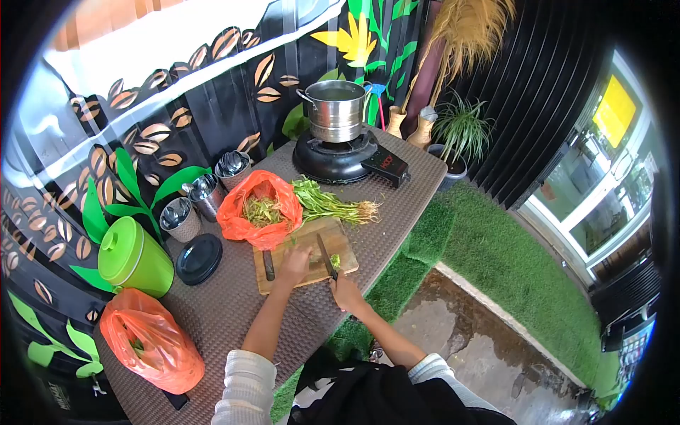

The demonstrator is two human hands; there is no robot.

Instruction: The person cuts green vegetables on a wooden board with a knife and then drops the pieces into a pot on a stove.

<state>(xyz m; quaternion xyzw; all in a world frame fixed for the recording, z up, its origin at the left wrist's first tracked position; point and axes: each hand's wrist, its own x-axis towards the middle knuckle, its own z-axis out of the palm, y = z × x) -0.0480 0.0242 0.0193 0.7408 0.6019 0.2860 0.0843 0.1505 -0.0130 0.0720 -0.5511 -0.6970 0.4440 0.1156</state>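
My right hand (pixel 346 293) is closed round the handle of a knife (pixel 326 256), its blade pointing away over the wooden cutting board (pixel 345 241). A few chopped green pieces (pixel 335 262) lie beside the blade. My left hand (pixel 295 263) rests on the board left of the knife, fingers bunched, and what they hold is too small to name. A second dark handle (pixel 268 266) lies at the board's left side. Beyond the board are a bunch of leafy greens (pixel 329 203) with roots and an open orange bag (pixel 283 196) with plant trimmings inside.
A steel pot (pixel 336 113) sits on a black stove (pixel 329 161) at the back. Left are cups of cutlery (pixel 182 225), dark plates (pixel 199 259), a green lidded bucket (pixel 145 265) and a second orange bag (pixel 159 347). The table's right edge (pixel 407 230) borders grass.
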